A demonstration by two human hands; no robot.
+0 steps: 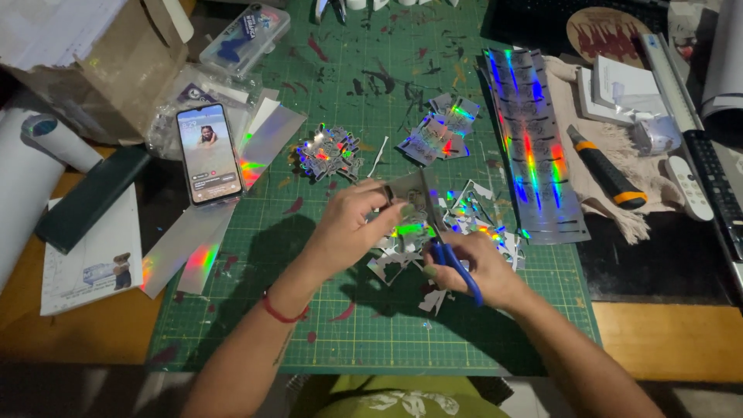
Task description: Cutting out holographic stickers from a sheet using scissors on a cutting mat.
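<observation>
My left hand (352, 224) pinches a small piece of holographic sticker sheet (404, 191) above the green cutting mat (340, 310). My right hand (472, 267) grips blue-handled scissors (457, 267), whose blades point up into that piece. Shiny offcuts (480, 217) lie scattered under and around both hands. Two piles of cut holographic stickers sit further back, one (329, 152) at the centre and one (441, 128) to its right.
A lit phone (207, 153) lies at the mat's left edge beside silver strips (190, 248). A long holographic sheet (534, 147) lies right, then an orange-and-black utility knife (607, 170) on a cloth, a white remote (687, 186) and a ruler. A cardboard box (93, 70) stands back left.
</observation>
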